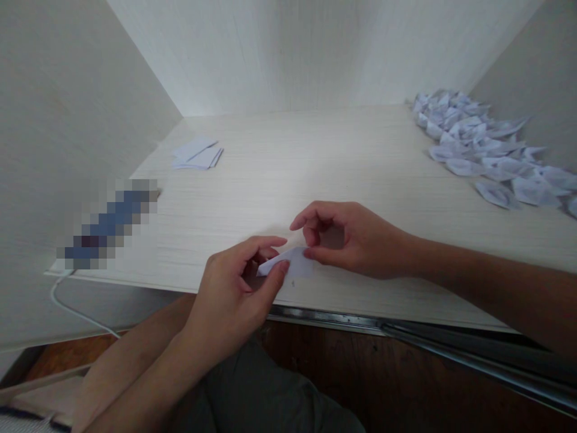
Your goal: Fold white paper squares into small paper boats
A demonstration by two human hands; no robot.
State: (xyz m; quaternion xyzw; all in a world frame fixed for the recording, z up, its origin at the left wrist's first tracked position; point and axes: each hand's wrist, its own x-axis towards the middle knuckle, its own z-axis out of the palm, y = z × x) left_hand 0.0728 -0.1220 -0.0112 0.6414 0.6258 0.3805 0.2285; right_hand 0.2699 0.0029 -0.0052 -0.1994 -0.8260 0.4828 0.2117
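Note:
A small folded piece of white paper (pixel 297 263) is held between my two hands just above the front part of the pale table. My left hand (pixel 243 282) pinches its left end, thumb on the near face and fingers behind. At the right end, my right hand (pixel 347 237) has its thumb and a curled finger closed on the paper's upper corner, while the index finger arches free above. The paper rises to a sloping upper edge. Its far side is hidden from me.
Many folded white paper pieces (pixel 473 135) lie heaped at the back right. A few flat paper sheets (pixel 196 153) are stacked at the back left. A blurred-out bluish object (pixel 112 222) with a white cable (pixel 81 310) lies left. Walls enclose the table; a metal rail (pixel 333 319) runs below its front edge.

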